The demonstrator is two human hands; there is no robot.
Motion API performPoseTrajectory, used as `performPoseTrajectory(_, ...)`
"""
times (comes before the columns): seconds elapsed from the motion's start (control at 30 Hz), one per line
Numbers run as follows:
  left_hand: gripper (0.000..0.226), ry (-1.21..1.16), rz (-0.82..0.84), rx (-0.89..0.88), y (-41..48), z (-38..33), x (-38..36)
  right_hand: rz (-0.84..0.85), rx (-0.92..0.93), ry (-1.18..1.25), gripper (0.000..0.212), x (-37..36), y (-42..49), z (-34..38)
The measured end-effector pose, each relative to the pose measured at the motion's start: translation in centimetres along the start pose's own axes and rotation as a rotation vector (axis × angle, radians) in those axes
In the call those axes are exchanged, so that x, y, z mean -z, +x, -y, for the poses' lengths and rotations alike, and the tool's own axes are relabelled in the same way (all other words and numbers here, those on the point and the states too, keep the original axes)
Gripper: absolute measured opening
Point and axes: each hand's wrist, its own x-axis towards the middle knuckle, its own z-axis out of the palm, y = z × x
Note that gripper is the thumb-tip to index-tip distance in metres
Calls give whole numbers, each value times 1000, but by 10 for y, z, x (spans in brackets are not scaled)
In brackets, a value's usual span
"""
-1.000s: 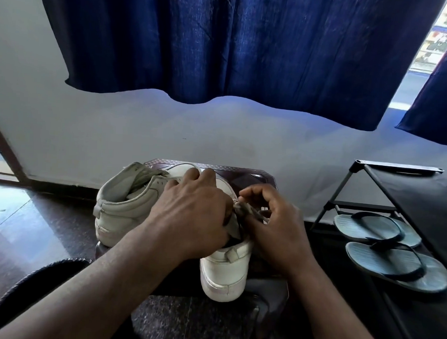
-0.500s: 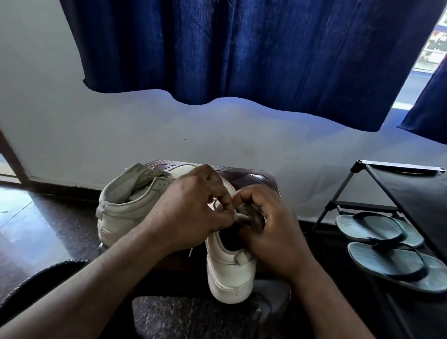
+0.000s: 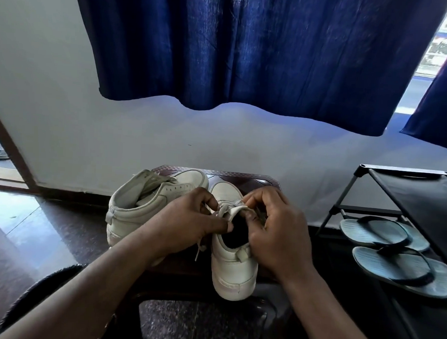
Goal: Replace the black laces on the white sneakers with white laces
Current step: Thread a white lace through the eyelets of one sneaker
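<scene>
My left hand (image 3: 188,219) and right hand (image 3: 274,233) pinch a white lace (image 3: 224,208) atop the right sneaker (image 3: 234,269), nearly laced by my judgement; the left sneaker (image 3: 142,206) has none yet

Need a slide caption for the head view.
Lacing: left hand pinches white lace, right hand grips tongue of sneaker; second sneaker beside.
</scene>
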Motion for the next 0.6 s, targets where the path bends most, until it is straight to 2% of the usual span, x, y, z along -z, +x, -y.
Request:
performPoseTrajectory(0.17, 54, -37, -1, 18, -1, 0, 3, -13, -47, -52, 12, -3, -1, 6)
performPoseTrajectory(0.33, 63, -212, 114, 57, 0, 2, 9, -27, -117, -69, 18, 0, 3, 3)
performPoseTrajectory(0.47, 29, -289, 84, 68, -1, 7, 5, 18, -96, -51, 30, -2, 4, 5)
performPoseTrajectory(0.6, 31, -287, 48, 70, 0, 3, 0, 48, -95, -48, 37, -3, 6, 6)
